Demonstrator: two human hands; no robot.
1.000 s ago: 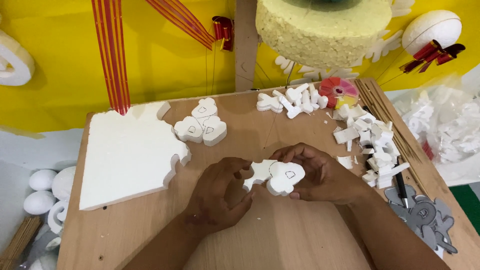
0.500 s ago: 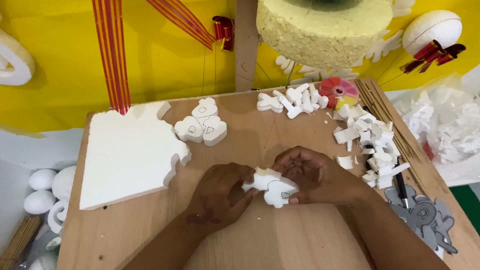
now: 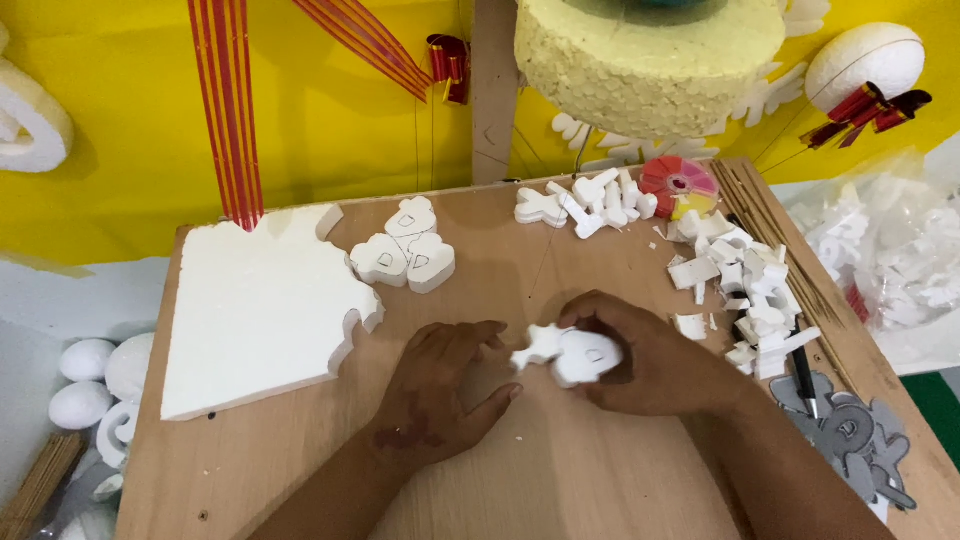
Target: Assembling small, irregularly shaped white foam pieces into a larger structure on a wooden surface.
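- Head view: the right hand (image 3: 650,360) is curled around a small white foam cutout (image 3: 575,352), fingers wrapped over its rounded end, resting low on the counter (image 3: 560,480).
- The left hand (image 3: 440,385) lies flat beside it with fingers spread, fingertips just short of the cutout's lobed end; it holds nothing.
- The counter is a pale wooden board with fine grain, dotted with white crumbs.
- To the left lies a large foam sheet (image 3: 255,300), flat and matte, its right edge nibbled into curves.
- Behind the hands sits a cluster of heart-shaped foam pieces (image 3: 405,255), touching one another.
- Farther back and along the right edge are heaps of foam offcuts (image 3: 745,285), blocky and jagged.
- Grey flat templates (image 3: 850,435) lie at the right corner.
- A yellow wall (image 3: 330,120) with red striped ribbon (image 3: 230,100) backs the counter; a coarse pale-yellow foam round (image 3: 650,60) hangs above.
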